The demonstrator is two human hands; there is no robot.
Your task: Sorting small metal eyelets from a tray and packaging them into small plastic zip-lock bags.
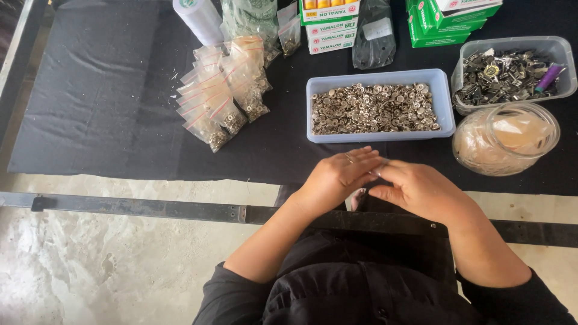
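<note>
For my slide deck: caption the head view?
Hands meet below a tray of metal snaps.

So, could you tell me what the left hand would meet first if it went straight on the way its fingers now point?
The left hand points right, so it would likely first meet the right hand, whose fingers already seem to touch it; depth is hard to judge.

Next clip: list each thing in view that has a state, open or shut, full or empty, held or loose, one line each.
left hand: fingers curled, meeting the right hand; anything held is too small to tell
right hand: fingers curled, same
blue tray: open, layered with small metal snaps
clear tub: open, heaped with metal clips
glass jar: lidless, on its side
small bags: sealed, piled, snaps inside
black cloth: spread flat
</note>
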